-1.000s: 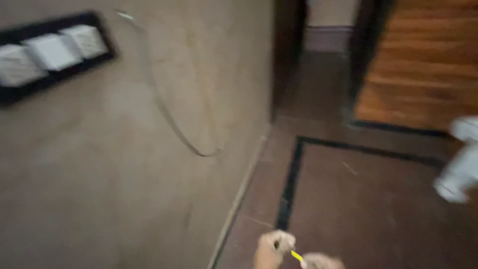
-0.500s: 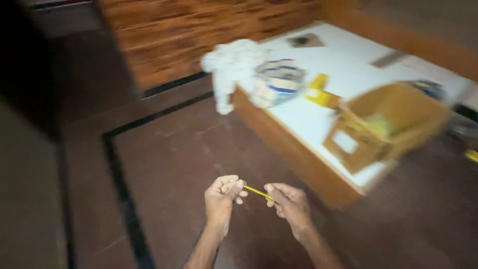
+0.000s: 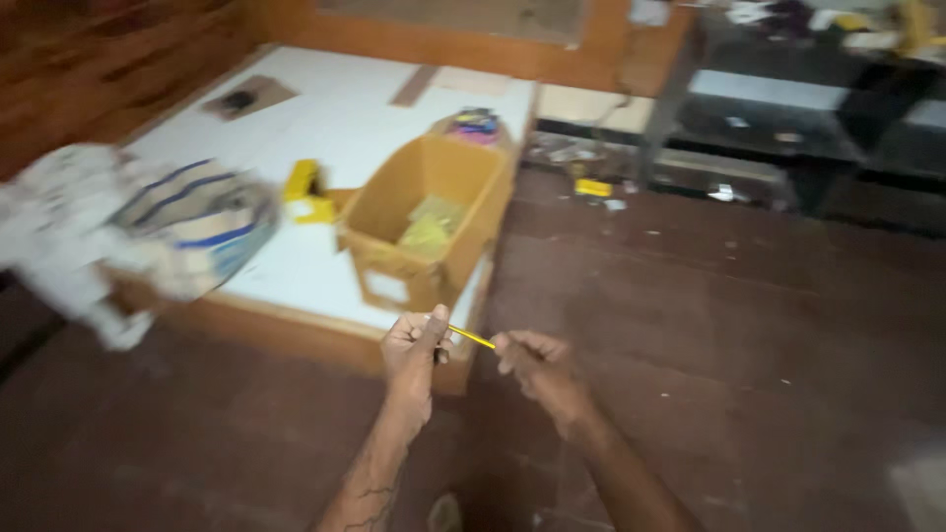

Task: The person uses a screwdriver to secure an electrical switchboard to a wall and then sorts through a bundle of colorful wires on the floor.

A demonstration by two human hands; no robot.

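Just beyond the fingers, an open cardboard box (image 3: 426,225) on a white bed (image 3: 325,128), striped bag (image 3: 197,222) farther left. Left hand (image 3: 414,350) and right hand (image 3: 532,366) pinched shut on opposite ends of a thin yellow stick (image 3: 471,337) stretched between them.

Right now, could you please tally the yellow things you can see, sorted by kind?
Thin yellow stick held between the left hand and right hand: 1
Yellow blocky object on the white platform: 1
Small yellow item on the floor: 1
Total: 3
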